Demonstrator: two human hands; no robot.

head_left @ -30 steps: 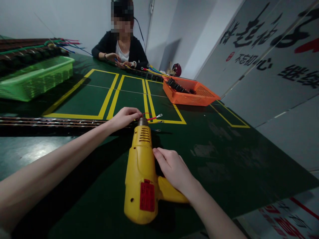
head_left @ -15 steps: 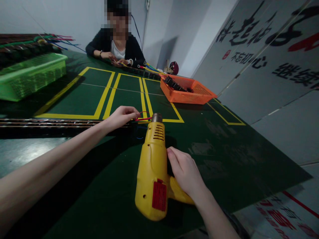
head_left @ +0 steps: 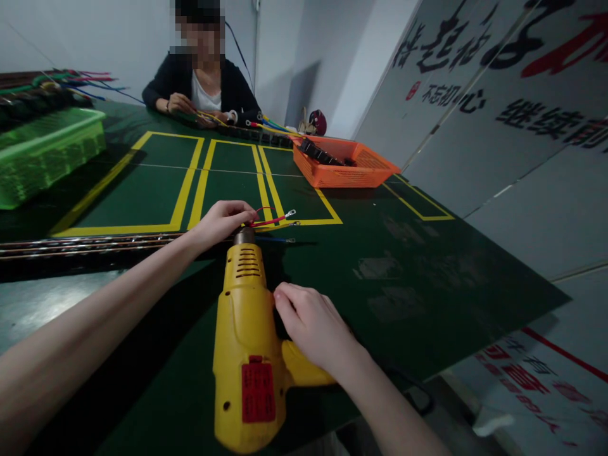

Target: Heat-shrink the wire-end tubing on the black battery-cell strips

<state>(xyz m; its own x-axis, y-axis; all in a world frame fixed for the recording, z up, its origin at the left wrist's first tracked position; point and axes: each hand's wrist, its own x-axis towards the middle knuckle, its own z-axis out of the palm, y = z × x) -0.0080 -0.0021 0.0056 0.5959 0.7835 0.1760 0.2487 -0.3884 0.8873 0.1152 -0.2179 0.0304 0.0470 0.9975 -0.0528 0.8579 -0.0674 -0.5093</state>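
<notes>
My right hand (head_left: 311, 326) is wrapped round the handle of a yellow heat gun (head_left: 247, 335) with a red label, its metal nozzle pointing away from me. Just past the nozzle, my left hand (head_left: 223, 221) pinches a red wire (head_left: 270, 220) with a ring terminal at its free end. A blue wire (head_left: 278, 240) lies on the mat beside it. From my left hand a long bundle of cables (head_left: 90, 244) runs off to the left across the green mat (head_left: 413, 266).
A person in a dark top (head_left: 202, 88) sits at the far end handling coloured wires. An orange basket (head_left: 349, 166) with dark parts stands at the back right, a green basket (head_left: 45, 155) at the left. Yellow tape lines (head_left: 190, 183) mark the mat. White boards with characters lean on the right.
The heat gun swung right, then back left, so its nozzle is now just below my left hand. The red wire's terminal shows again to the right of the nozzle.
</notes>
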